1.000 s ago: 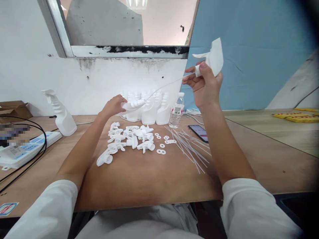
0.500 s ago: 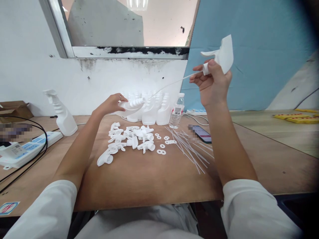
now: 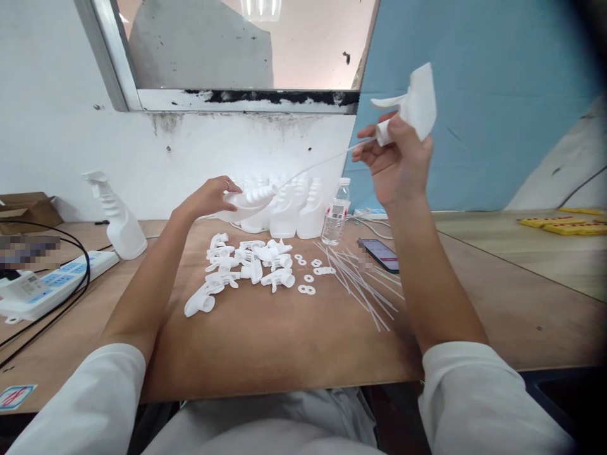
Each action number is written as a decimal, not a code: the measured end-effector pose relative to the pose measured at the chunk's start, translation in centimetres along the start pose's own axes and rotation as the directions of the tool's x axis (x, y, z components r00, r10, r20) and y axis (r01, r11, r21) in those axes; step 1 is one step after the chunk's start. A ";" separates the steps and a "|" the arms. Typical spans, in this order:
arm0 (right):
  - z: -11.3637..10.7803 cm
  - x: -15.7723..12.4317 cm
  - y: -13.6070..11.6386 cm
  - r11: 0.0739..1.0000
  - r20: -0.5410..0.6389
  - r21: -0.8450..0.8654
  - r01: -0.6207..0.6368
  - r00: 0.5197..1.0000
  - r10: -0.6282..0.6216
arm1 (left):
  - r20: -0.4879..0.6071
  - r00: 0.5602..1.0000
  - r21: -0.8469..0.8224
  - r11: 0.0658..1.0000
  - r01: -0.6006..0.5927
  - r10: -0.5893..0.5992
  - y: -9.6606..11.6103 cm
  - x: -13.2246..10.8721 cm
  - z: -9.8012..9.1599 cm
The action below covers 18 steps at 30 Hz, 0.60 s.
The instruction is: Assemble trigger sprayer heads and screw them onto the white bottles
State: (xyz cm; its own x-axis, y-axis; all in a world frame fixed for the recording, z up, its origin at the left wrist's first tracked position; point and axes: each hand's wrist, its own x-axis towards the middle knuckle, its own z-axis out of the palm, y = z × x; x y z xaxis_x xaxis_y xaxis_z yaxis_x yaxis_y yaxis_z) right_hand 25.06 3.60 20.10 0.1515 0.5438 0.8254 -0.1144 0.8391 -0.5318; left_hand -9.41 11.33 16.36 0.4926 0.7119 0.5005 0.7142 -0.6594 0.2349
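Observation:
My left hand (image 3: 215, 196) is closed around a white spray bottle (image 3: 253, 201), tilted with its neck towards the right. Up at the right, my right hand (image 3: 401, 158) grips a white trigger sprayer head (image 3: 420, 104) by its body. A thin white dip tube (image 3: 327, 159) runs from the sprayer's collar down to the mouth of the tilted bottle; its lower end is at or inside the opening. Beneath my hands lie several loose sprayer heads (image 3: 256, 270), small white washers (image 3: 308, 278) and a spread of loose dip tubes (image 3: 363, 284).
Several white bottles (image 3: 283, 212) stand against the wall, beside a clear water bottle (image 3: 336, 218). A phone (image 3: 379, 254) lies at the right. On the left are an assembled spray bottle (image 3: 121, 221), a power strip (image 3: 66, 284) with black cables, and a cardboard box (image 3: 31, 208).
My right hand has moved a little left with the sprayer head, bringing it slightly closer to the bottle. My left hand and its bottle have hardly moved.

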 end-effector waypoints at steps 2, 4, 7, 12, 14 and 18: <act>0.4 -0.2 0.4 1.000 0.058 -0.023 -0.002 0.998 0.003 | 0.030 0.999 -0.045 0.999 -0.010 0.011 0.8 -0.1 -0.1; 0.7 -0.5 0.8 0.998 0.139 -0.059 -0.020 0.990 0.028 | 0.111 0.993 -0.071 0.997 -0.027 0.035 1.9 -0.4 -0.4; 1.3 -1.1 0.7 0.985 0.283 -0.164 -0.055 0.954 0.100 | 0.279 0.955 -0.096 0.993 -0.074 0.098 4.2 -1.1 -1.1; 2.4 -2.3 -0.6 0.958 0.420 -0.285 -0.044 0.892 0.166 | 0.423 0.888 -0.134 0.982 -0.136 0.180 8.1 -2.3 -2.3; 2.9 -2.7 -1.3 0.953 0.452 -0.296 -0.061 0.870 0.196 | 0.447 0.875 -0.136 0.981 -0.141 0.188 9.1 -2.7 -2.5; 3.5 -3.3 -2.3 0.939 0.519 -0.321 -0.122 0.806 0.283 | 0.486 0.852 -0.122 0.981 -0.151 0.192 9.9 -3.0 -2.3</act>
State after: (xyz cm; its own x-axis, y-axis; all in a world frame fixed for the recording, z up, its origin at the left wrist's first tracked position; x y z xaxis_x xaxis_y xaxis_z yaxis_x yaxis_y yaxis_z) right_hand 21.42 -0.17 19.30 -0.4200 0.6687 0.6135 0.1895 0.7257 -0.6613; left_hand -5.02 2.09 19.11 0.7987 0.5981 0.0662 0.5656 -0.7836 0.2570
